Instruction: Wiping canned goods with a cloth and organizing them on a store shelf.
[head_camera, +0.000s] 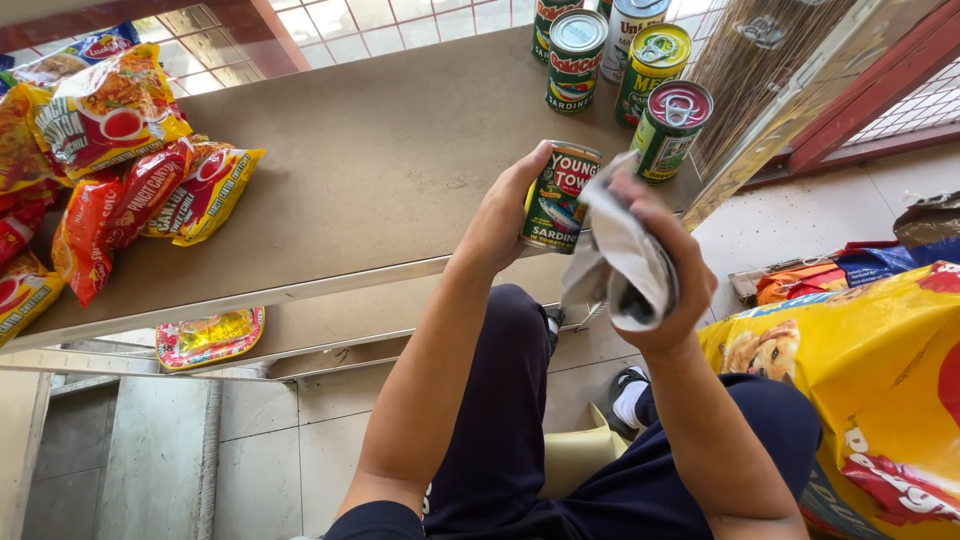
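While the left hand (500, 215) grips the sardine can (558, 198) at frame centre, the right hand (655, 265), fingers closed round a grey cloth (625, 255), should wipe firmly, rotating the can.

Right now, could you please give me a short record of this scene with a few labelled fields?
left hand: grips a green tin can, held upright above the shelf edge
right hand: holds a grey cloth against the can's side
shelf: more tin cans at the far right, noodle packets at the left
floor side: yellow pet food bag at the right
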